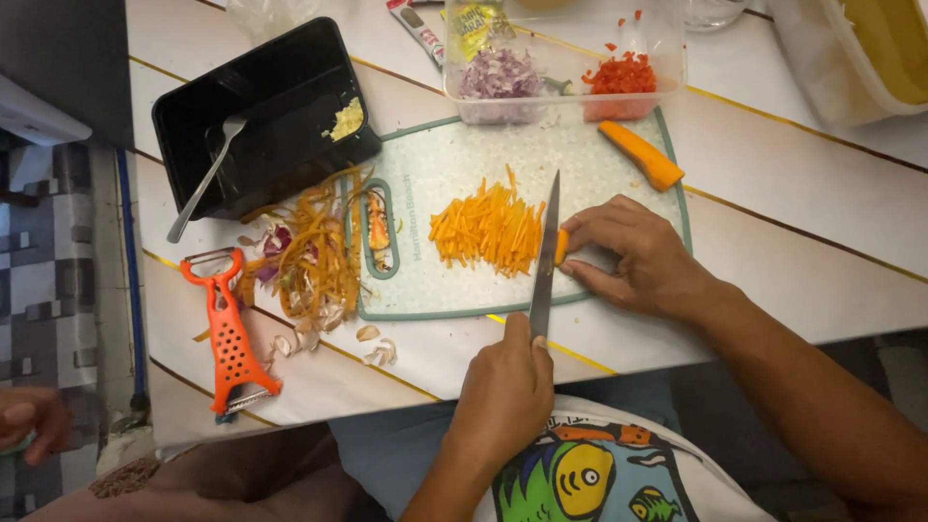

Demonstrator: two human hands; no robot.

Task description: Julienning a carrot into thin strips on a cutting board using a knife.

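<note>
My left hand [505,391] grips the handle of a kitchen knife [546,256], whose blade points away from me across a pale green cutting board [619,179]. My right hand [633,253] pinches a small orange carrot piece [562,246] against the board, right beside the blade. To the left of the blade lies a pile of thin carrot sticks [488,229]. A larger carrot chunk [640,155] rests at the board's far right corner.
Beyond the board stands a clear tub [667,68] with chopped purple onion and red pepper. A black tray [280,106] with a spoon sits far left, with peelings [314,256] and an orange peeler [229,333] near it. Another person's hand [29,420] shows at the left edge.
</note>
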